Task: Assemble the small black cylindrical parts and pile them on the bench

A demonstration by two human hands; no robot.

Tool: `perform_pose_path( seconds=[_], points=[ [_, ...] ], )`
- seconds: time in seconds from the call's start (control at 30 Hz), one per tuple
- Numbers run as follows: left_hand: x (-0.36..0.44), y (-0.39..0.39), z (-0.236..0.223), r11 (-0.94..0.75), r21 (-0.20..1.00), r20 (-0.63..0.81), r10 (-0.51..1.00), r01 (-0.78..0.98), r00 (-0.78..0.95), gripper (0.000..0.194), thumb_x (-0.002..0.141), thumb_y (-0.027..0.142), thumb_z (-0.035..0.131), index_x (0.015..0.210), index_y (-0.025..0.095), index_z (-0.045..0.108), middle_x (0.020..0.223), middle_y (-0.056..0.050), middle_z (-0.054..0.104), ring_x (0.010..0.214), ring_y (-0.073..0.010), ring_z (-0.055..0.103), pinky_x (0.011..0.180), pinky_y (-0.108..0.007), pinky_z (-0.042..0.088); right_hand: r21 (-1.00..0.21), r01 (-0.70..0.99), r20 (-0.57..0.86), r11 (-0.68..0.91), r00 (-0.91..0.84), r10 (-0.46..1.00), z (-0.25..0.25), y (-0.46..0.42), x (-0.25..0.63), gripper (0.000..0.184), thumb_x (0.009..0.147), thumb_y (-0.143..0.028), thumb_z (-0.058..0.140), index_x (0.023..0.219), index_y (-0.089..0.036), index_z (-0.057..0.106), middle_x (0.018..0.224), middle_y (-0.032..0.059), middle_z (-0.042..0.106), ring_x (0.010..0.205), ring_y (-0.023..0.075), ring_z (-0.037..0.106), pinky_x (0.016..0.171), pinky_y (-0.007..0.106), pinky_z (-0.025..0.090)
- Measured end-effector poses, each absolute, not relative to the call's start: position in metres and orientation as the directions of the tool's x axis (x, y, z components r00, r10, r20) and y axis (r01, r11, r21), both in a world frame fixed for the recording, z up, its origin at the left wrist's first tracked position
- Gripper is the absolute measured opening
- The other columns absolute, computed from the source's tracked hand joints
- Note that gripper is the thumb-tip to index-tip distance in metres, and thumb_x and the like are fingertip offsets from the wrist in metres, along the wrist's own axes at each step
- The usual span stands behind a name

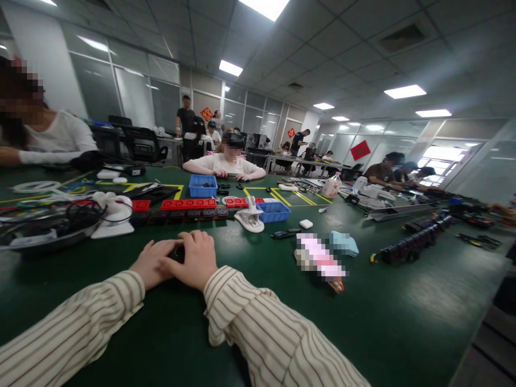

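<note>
My left hand and my right hand meet on the dark green table, with striped shirt cuffs at both wrists. The right hand's thumb side touches the fingers of the left. Both hands lie palm down, loosely curved, fingers stretched forward. A small dark patch shows in the gap between them; I cannot tell whether it is an object or shadow. Ahead of them runs a row of red and black blocks. To the right of this row stands a white clip-like stand.
Cables fill a metal tray at left, beside a white device. Blue bins stand ahead. A phone-like blurred item, a light blue packet and a black strip assembly lie at right. A person sits opposite.
</note>
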State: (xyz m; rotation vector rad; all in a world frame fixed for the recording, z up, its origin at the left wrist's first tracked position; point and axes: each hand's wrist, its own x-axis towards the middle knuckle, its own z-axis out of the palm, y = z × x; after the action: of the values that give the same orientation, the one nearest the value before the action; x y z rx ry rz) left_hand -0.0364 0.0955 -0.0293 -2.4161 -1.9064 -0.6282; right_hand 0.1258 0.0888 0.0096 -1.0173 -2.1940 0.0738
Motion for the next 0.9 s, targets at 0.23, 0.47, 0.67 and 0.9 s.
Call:
perform_pose_path(
  seconds=[0.23, 0.47, 0.67, 0.9],
  points=[
    [-0.037, 0.096, -0.024, -0.240, 0.234, 0.296, 0.941, 0.942, 0.166, 0.044, 0.059, 0.042, 0.054, 0.092, 0.014, 0.062, 0.104, -0.013, 0.060, 0.096, -0.0304, 0.055, 0.093, -0.045, 0.038, -0.366, 0.741, 0.509, 0.563, -0.347, 0.788, 0.004, 0.089, 0.119, 0.038, 0.079, -0.055, 0.054, 0.091, -0.019, 0.059, 0.092, 0.0051, 0.054, 0.093, 0.0209, 0.048, 0.080, 0.035, 0.036],
    [-0.051, 0.105, -0.035, -0.402, 0.384, 0.343, 0.898, 0.831, 0.276, 0.043, 0.059, 0.046, 0.057, 0.093, 0.022, 0.065, 0.108, -0.006, 0.061, 0.105, -0.0289, 0.053, 0.094, -0.036, 0.040, -0.297, 0.592, 0.549, 0.749, -0.536, 0.641, 0.008, 0.091, 0.124, 0.015, 0.078, -0.023, 0.056, 0.091, -0.024, 0.063, 0.093, -0.0017, 0.059, 0.093, 0.0151, 0.049, 0.086, 0.033, 0.032],
    [-0.042, 0.099, -0.035, -0.371, 0.321, 0.342, 0.904, 0.872, 0.259, 0.059, 0.053, 0.048, 0.065, 0.105, 0.020, 0.059, 0.113, -0.010, 0.060, 0.107, -0.0324, 0.053, 0.097, -0.042, 0.037, -0.412, 0.637, 0.569, 0.652, -0.379, 0.730, 0.006, 0.089, 0.121, 0.040, 0.077, -0.044, 0.060, 0.107, -0.018, 0.053, 0.104, 0.0049, 0.057, 0.100, 0.0193, 0.048, 0.088, 0.034, 0.034],
    [-0.039, 0.095, -0.025, -0.380, 0.352, 0.334, 0.905, 0.855, 0.265, 0.046, 0.059, 0.052, 0.060, 0.090, 0.017, 0.064, 0.097, -0.010, 0.064, 0.094, -0.0294, 0.059, 0.087, -0.037, 0.045, -0.378, 0.685, 0.513, 0.623, -0.404, 0.757, 0.005, 0.093, 0.123, 0.031, 0.079, -0.050, 0.057, 0.085, -0.019, 0.058, 0.087, 0.0017, 0.060, 0.088, 0.0178, 0.053, 0.079, 0.032, 0.037]
  ],
)
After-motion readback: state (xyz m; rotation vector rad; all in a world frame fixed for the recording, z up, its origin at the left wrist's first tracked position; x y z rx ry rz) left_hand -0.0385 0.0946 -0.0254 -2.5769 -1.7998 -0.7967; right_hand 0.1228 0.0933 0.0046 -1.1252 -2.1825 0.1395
